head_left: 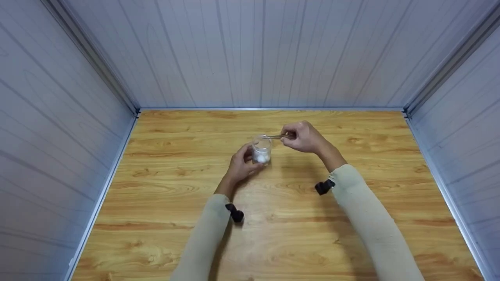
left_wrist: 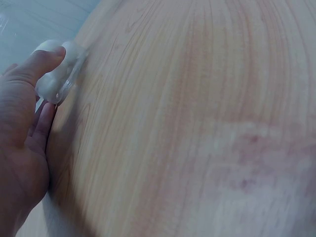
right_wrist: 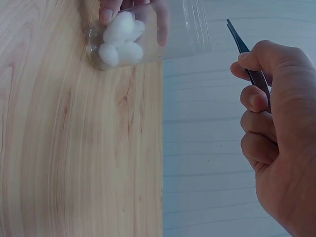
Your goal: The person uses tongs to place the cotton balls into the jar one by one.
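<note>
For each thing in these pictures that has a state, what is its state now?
Clear cup: upright on the table, open top, held by the left hand.
Cotton balls: inside the cup, at its bottom.
Tweezers: pinched in the right hand, tips near the cup's rim, holding nothing visible.

Left hand [left_wrist: 22,143] grips clear cup [left_wrist: 58,74] at frame's upper left; wooden table [left_wrist: 197,123] fills rest.

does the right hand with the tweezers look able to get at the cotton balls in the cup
Probably yes. The cup stands open-topped, gripped by the left hand, and the tweezers in the right hand sit at its rim with nothing between them and the cotton balls.
</note>
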